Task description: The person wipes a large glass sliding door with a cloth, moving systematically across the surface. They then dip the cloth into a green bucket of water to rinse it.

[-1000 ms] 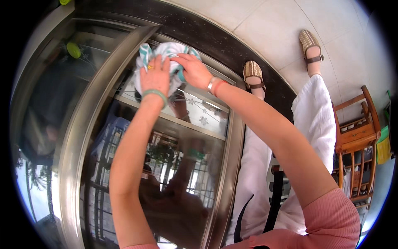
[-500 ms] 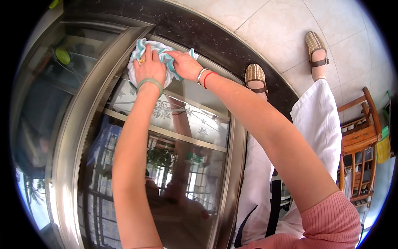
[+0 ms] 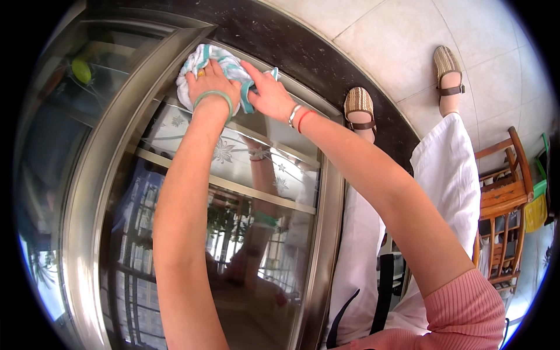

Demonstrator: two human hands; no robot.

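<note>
white cloth [image 3: 224, 67] with teal stripes lies bunched at the foot of the glass door [image 3: 233, 192], pressed against the pane near its metal frame [image 3: 87, 175]. the left hand [image 3: 211, 86] lies flat and closed over it, fingers gripping the wad; the right hand [image 3: 269, 93] rests beside it, fingers spread, steadying one edge. wiping the lower glass looks underway; the next stroke likely needs firm, even pressure along the frame.
</note>
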